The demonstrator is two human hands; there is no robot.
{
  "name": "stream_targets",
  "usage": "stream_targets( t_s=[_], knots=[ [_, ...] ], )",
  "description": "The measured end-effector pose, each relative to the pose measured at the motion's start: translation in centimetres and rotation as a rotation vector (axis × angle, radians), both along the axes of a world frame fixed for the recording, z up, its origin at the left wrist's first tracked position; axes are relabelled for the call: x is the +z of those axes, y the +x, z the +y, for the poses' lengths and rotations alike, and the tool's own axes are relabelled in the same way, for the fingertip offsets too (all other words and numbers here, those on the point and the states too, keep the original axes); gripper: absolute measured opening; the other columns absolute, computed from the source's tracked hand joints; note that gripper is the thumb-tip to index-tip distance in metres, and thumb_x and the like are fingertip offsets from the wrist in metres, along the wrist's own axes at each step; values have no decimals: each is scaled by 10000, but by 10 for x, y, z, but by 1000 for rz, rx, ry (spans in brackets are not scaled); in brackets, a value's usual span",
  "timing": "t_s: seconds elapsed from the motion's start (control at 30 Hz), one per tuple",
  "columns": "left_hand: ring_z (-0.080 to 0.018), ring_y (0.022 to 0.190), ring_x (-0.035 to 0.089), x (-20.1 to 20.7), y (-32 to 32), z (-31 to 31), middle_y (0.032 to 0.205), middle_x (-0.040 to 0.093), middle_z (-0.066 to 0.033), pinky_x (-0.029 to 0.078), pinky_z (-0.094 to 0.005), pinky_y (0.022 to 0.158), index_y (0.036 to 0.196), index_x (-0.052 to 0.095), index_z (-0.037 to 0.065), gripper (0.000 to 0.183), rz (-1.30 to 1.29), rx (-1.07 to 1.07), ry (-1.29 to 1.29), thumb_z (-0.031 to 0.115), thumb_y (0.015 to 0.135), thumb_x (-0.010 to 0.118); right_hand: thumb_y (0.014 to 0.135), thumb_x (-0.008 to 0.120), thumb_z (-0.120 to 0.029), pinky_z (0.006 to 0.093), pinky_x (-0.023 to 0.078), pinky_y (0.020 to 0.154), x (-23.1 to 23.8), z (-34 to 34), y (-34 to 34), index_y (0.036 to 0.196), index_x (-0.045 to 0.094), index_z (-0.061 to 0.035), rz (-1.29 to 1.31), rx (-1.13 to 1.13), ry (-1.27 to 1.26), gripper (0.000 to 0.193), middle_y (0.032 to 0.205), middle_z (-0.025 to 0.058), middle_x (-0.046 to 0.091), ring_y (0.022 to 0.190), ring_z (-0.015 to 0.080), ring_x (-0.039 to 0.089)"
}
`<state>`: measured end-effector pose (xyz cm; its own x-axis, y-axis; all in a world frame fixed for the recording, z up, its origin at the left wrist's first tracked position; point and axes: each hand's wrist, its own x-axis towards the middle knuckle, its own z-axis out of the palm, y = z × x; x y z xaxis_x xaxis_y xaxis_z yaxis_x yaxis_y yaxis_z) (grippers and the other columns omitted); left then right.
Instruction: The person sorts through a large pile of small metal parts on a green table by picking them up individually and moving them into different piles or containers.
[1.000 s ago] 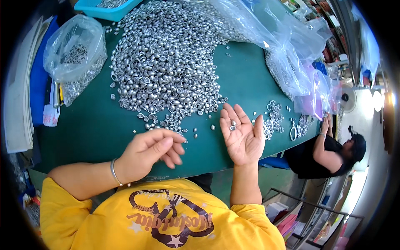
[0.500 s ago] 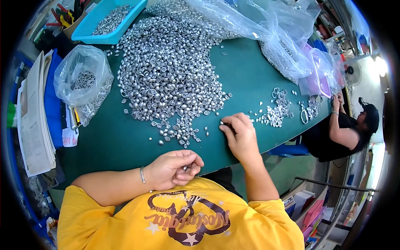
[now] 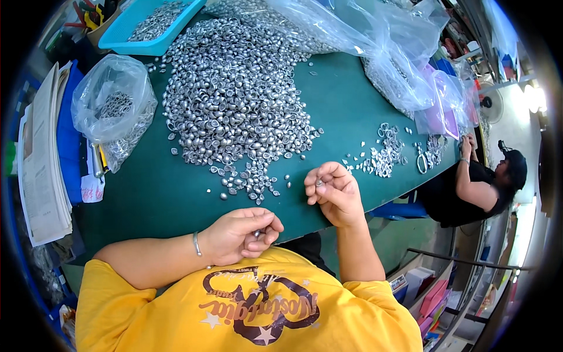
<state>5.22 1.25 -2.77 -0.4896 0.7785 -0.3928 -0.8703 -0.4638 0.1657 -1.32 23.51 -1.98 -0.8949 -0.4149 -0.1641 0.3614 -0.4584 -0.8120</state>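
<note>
A big heap of small silver oval metal pieces (image 3: 234, 100), pointed at one end and some showing a hollow side, lies on the green tabletop (image 3: 152, 205). My left hand (image 3: 246, 234) is at the table's near edge, fingers curled round at least one such piece (image 3: 257, 233). To the right of the heap's loose front end, my right hand (image 3: 335, 193) is raised with the palm turned partly up. Between its thumb and fingers it pinches one small silver piece (image 3: 319, 183).
Flat silver links (image 3: 384, 155) are scattered to the right. Clear plastic bags (image 3: 399, 70) lie behind them; another bag (image 3: 114, 111) holding metal parts stands left. A turquoise basket (image 3: 126, 46) is at the back left. A co-worker in black (image 3: 469, 182) works at the right.
My right hand has come up off the tabletop and rolled palm-upward, bringing the pinched piece into sight. My left hand keeps nearly the same pose. The whole view has shifted slightly.
</note>
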Motion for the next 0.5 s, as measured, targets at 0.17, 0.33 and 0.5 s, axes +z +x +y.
stream_targets(
  t_s=[0.17,0.33,0.5],
  knots=[
    [-71,519,363,1,0,1,768,525,-57,302,-187,450,944,542,21,262,-15,3,0,205,975,358,807,624,-36,274,474,541,3,-9,-12,904,579,-11,81,-19,464,110,773,67,586,651,152,582],
    [-54,523,387,0,1,1,751,512,-27,293,-170,429,920,535,24,239,9,5,10,216,965,401,755,653,-55,354,456,548,-2,-38,-26,819,605,-45,1041,-195,1295,81,712,100,538,608,274,545],
    [-55,520,390,-1,1,0,742,518,-22,290,-171,426,924,539,31,232,10,14,25,220,963,410,844,575,-68,263,403,456,1,-26,-24,848,563,-33,28,-41,448,37,696,48,529,567,158,507]
  ],
)
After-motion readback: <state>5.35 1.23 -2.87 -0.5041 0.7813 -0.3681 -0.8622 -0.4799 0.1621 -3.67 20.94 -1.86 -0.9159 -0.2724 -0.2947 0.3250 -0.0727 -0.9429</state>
